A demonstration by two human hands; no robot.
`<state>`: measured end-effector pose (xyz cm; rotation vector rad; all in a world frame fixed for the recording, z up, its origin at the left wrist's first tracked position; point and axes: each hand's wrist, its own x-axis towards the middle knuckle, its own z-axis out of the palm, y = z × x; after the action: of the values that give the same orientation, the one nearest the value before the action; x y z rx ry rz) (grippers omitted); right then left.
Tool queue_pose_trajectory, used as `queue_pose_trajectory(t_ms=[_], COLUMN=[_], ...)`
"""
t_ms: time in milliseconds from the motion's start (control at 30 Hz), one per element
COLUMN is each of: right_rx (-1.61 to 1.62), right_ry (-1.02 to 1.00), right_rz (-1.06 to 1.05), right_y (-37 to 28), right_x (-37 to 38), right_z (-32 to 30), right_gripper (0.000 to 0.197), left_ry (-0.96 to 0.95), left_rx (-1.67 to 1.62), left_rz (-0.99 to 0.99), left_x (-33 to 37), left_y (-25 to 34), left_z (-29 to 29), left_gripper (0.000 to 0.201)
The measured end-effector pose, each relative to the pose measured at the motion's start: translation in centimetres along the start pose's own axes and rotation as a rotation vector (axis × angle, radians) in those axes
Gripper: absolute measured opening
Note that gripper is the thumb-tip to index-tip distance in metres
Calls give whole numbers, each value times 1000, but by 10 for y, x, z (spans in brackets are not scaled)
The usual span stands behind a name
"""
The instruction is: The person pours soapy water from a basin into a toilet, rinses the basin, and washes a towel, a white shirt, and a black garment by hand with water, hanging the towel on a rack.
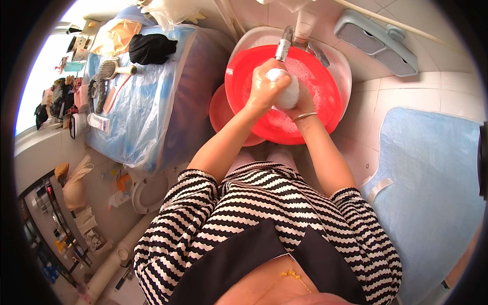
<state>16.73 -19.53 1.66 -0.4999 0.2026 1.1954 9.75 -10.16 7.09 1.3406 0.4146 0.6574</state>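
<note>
My left hand [265, 87] is closed on a white bundle [288, 95] that looks like wadded wet cloth. On the bundle's other side, my right hand [305, 101], with a bangle at the wrist, presses against it; most of that hand's fingers are hidden. Both hands are held together over a red basin [330, 109], just below the tap [283, 47]. Foamy water lies in the basin, which rests in a white washbasin [346, 84]. Whether any water runs from the tap cannot be made out.
A second red basin [219, 119] sits lower at the left. A plastic-covered appliance [147, 109] carries a black cloth [151, 49], a hairbrush [113, 68] and a white tube [98, 122]. A grey wall rack [376, 43] and blue towel [429, 188] hang at the right.
</note>
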Motion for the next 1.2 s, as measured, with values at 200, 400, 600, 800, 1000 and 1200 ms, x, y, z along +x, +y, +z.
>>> queue_pose_trajectory(t_ms=[200, 400, 600, 800, 1000, 1200], right_rx=[-82, -134, -122, -560, -1004, -1061], right_ry=[-78, -32, -96, -277, -380, -261], right_rz=[134, 35, 71, -32, -65, 171], right_y=[-15, -19, -27, -55, -74, -77], right_x=[-11, -17, -26, -27, -17, 1], right_z=[-3, -6, 12, 3, 24, 40], right_gripper=[27, 28, 35, 37, 27, 26], left_ry=[-98, -86, -129, -250, -481, -729], left_rx=[284, 322, 274, 376, 661, 689], left_rz=[-4, 122, 214, 437, 855, 1029], left_x=[-4, -8, -15, -21, -9, -1], left_y=[20, 19, 18, 41, 50, 47], left_z=[15, 23, 29, 28, 16, 15], left_gripper=[18, 19, 23, 16, 22, 18])
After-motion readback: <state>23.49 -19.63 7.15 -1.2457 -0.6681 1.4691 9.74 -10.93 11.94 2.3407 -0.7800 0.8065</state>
